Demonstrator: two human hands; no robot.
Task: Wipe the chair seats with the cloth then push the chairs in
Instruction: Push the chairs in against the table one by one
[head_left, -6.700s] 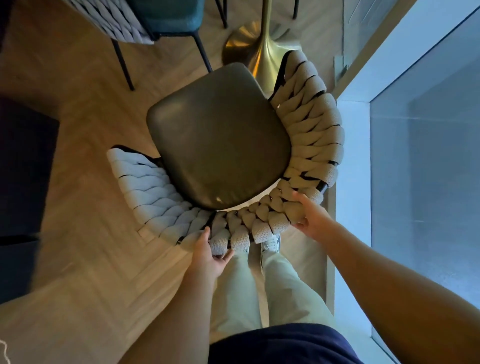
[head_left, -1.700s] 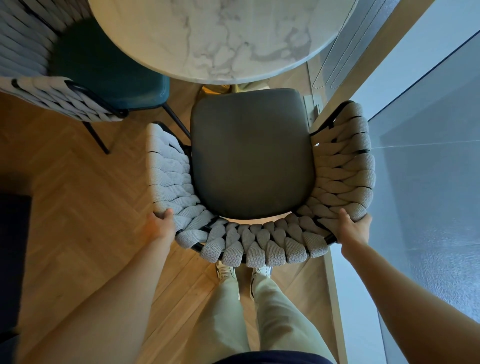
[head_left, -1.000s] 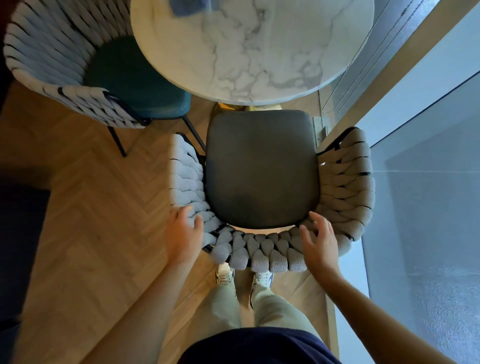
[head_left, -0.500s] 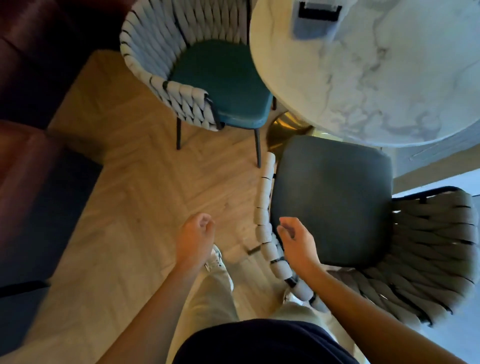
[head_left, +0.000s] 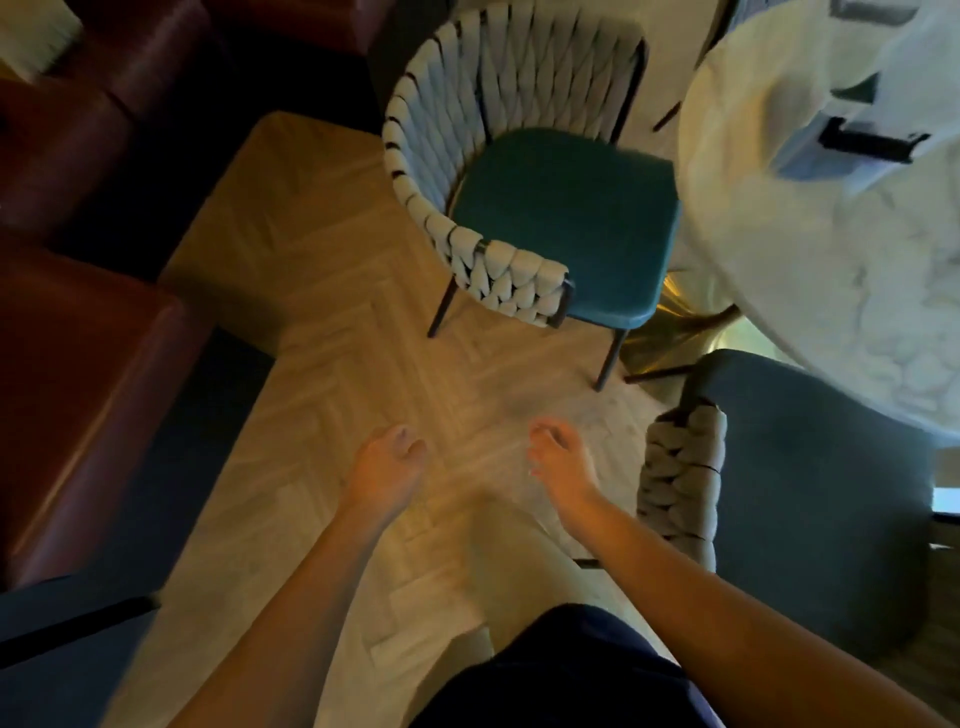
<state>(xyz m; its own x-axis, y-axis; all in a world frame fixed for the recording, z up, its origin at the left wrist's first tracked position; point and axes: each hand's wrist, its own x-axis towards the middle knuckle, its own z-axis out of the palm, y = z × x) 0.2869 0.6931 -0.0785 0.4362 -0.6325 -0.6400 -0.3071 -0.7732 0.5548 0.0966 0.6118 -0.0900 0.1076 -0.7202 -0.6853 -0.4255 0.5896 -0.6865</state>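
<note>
Both hands hung free over the wooden herringbone floor (head_left: 322, 291) in the lower middle of the frame, each holding nothing. The left hand (head_left: 387, 460) had its fingers loosely curled, and the right hand (head_left: 558, 457), a little to its right, was likewise relaxed with the fingers bent; neither touched a chair. At the right edge stood the grey-seated chair (head_left: 810, 499), its woven backrest just beside the right forearm and its front edge tucked under the round marble table (head_left: 810, 291) in the upper right. The teal-seated chair (head_left: 561, 218) sat in the upper middle of the frame, its seat front close against the table's rim, its woven back curving round the left side. On the table top, near the upper right corner, lay a pale blue cloth (head_left: 826, 166), blurred, with a dark object I could not identify resting across it. Dark red upholstered seating (head_left: 88, 374) filled the left side.
</note>
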